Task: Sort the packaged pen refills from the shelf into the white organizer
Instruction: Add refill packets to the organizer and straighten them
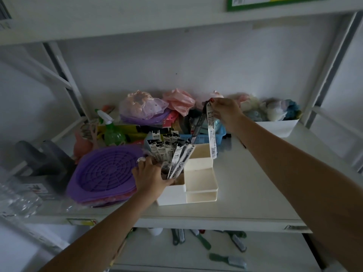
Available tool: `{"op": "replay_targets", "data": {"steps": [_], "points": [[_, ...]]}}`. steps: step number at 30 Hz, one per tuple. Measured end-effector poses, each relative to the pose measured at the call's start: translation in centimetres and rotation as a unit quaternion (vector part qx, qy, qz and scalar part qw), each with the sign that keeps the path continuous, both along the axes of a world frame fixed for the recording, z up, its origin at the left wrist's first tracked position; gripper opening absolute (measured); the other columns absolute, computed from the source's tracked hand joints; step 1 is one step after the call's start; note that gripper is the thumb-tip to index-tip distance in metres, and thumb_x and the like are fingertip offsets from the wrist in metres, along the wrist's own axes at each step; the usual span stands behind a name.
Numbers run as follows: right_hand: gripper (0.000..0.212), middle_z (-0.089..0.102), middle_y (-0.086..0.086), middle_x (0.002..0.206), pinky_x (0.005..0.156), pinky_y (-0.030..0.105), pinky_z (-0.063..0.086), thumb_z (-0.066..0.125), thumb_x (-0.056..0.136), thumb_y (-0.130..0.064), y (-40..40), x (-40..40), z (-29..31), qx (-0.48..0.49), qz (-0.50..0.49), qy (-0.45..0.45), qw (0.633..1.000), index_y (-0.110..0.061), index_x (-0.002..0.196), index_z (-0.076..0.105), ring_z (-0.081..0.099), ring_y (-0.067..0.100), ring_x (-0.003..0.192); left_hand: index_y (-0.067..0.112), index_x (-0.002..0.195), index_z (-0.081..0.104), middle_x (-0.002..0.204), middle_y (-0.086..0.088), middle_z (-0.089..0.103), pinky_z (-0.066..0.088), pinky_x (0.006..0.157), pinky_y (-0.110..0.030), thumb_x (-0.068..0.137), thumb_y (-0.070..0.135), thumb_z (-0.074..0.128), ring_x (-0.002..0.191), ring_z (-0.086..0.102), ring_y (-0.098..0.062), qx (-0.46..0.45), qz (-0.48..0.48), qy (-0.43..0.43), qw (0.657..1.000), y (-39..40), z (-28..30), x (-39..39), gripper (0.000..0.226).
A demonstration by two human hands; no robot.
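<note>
Packaged pen refills (211,132) hang from the right hand (225,112) above the far right part of the white organizer (198,183): two long, narrow packets, one dark and one pale, pinched at their top ends between thumb and fingertips. Their lower ends dangle just over the organizer's tall rear compartment. More refill packets (177,161) stand slanted in the organizer's left section, where the left hand (151,177) closes around their lower part and steadies them. A further cluster of packets (163,146) stands just behind, to the far left.

These packets look very light, thin and flexible, likely card or film sleeves around slim tubes. They probably bend if gripped mid-length and may slip if the film is glossy. A pinch at the stiffer header end, as the right hand has it, seems the safest hold. Lowering them end-first should keep them from buckling.

Printing covers the packets: black-and-white headers, small text blocks and what may be barcodes. None of it is sharp enough to read, and no brand can be made out.
</note>
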State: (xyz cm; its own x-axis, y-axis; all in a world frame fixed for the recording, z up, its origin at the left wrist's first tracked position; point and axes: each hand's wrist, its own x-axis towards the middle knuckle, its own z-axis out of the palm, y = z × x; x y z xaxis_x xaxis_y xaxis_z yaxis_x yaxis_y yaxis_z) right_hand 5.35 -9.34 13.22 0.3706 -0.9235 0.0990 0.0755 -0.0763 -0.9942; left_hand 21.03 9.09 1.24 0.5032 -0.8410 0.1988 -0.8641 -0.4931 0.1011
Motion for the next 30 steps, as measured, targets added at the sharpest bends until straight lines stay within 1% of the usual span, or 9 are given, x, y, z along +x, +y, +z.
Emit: {"op": "replay_targets", "data": {"steps": [2, 8, 13, 15, 17, 19, 22, 27, 30], "points": [[0.018, 0.057, 0.006, 0.076, 0.051, 0.018, 0.050, 0.049, 0.087, -0.002, 0.5, -0.4, 0.2, 0.014, 0.004, -0.023, 1.000, -0.008, 0.105, 0.049, 0.056, 0.013, 0.063, 0.020, 0.109, 0.062, 0.128, -0.010, 0.048, 0.033, 0.096, -0.047, 0.061, 0.068, 0.064, 0.123, 0.036, -0.033, 0.006, -0.008, 0.020, 1.000, 0.1, 0.4, 0.3, 0.068], [0.024, 0.062, 0.008, 0.072, 0.066, 0.036, 0.052, 0.048, 0.090, -0.004, 3.7, -0.4, 1.3, -0.070, -0.089, -0.032, 0.993, -0.013, 0.071, 0.060, 0.056, 0.019, 0.062, 0.020, 0.101, 0.061, 0.116, -0.006, 0.061, 0.035, 0.092, -0.044, 0.068, 0.069, 0.056, 0.115, 0.048, -0.031, -0.028, -0.022, 0.034, 0.999, 0.4, 2.2, 0.3, 0.058], [0.013, 0.065, 0.018, 0.088, 0.066, 0.040, 0.048, 0.044, 0.089, -0.008, 6.9, 1.2, 2.4, -0.133, -0.192, -0.041, 0.971, -0.009, 0.097, 0.055, 0.055, 0.023, 0.069, 0.021, 0.106, 0.057, 0.110, -0.002, 0.065, 0.046, 0.091, -0.044, 0.070, 0.060, 0.062, 0.104, 0.058, -0.024, -0.107, -0.097, 0.038, 0.989, 1.7, 4.7, 0.4, 0.054], [0.014, 0.063, 0.015, 0.086, 0.061, 0.034, 0.048, 0.039, 0.091, -0.006, 8.6, 2.6, 2.7, -0.135, -0.213, -0.067, 0.965, -0.014, 0.092, 0.051, 0.054, 0.022, 0.068, 0.018, 0.113, 0.055, 0.111, -0.005, 0.062, 0.043, 0.093, -0.040, 0.074, 0.050, 0.065, 0.105, 0.055, -0.024, -0.222, -0.151, 0.096, 0.958, 2.6, 6.0, 0.4, 0.052], [0.015, 0.058, 0.003, 0.080, 0.058, 0.016, 0.047, 0.037, 0.091, -0.003, 10.2, 4.4, 2.5, -0.127, -0.228, -0.091, 0.961, -0.013, 0.091, 0.049, 0.053, 0.015, 0.068, 0.014, 0.118, 0.054, 0.114, -0.009, 0.060, 0.040, 0.088, -0.036, 0.081, 0.038, 0.063, 0.100, 0.052, -0.021, -0.312, -0.226, 0.160, 0.909, 3.4, 7.4, 0.0, 0.046], [0.012, 0.050, -0.007, 0.074, 0.056, 0.007, 0.044, 0.040, 0.091, -0.003, 11.8, 6.5, 1.7, -0.108, -0.227, -0.107, 0.962, -0.012, 0.090, 0.048, 0.048, 0.005, 0.067, 0.014, 0.119, 0.056, 0.110, -0.006, 0.059, 0.042, 0.078, -0.031, 0.080, 0.032, 0.065, 0.084, 0.049, -0.012, -0.299, -0.281, 0.206, 0.888, 3.8, 8.7, -0.4, 0.044], [0.014, 0.049, -0.005, 0.070, 0.059, 0.019, 0.042, 0.044, 0.091, -0.006, 13.5, 8.9, 0.4, -0.069, -0.208, -0.125, 0.968, -0.014, 0.081, 0.048, 0.046, 0.007, 0.063, 0.011, 0.105, 0.066, 0.083, -0.002, 0.064, 0.046, 0.064, -0.028, 0.076, 0.020, 0.071, 0.063, 0.055, -0.015, -0.212, -0.284, 0.207, 0.912, 3.0, 9.2, -0.5, 0.031], [0.027, 0.044, -0.002, 0.061, 0.050, 0.020, 0.034, 0.044, 0.089, -0.002, 15.0, 10.8, -1.2, -0.091, -0.188, -0.134, 0.969, -0.018, 0.067, 0.047, 0.037, 0.009, 0.054, 0.004, 0.076, 0.064, 0.082, -0.019, 0.072, 0.049, 0.069, -0.036, 0.082, 0.007, 0.058, 0.078, 0.065, -0.033, -0.213, -0.170, 0.229, 0.935, 1.6, 6.8, 0.8, 0.010], [0.020, 0.050, 0.002, 0.066, 0.054, 0.021, 0.039, 0.044, 0.087, 0.004, 15.4, 11.1, -2.7, -0.121, -0.157, -0.101, 0.975, -0.011, 0.076, 0.051, 0.044, 0.012, 0.060, 0.002, 0.078, 0.066, 0.084, -0.019, 0.072, 0.046, 0.064, -0.030, 0.082, 0.007, 0.058, 0.072, 0.064, -0.027, -0.201, -0.151, 0.231, 0.940, 0.9, 5.1, 1.3, 0.011]]}}
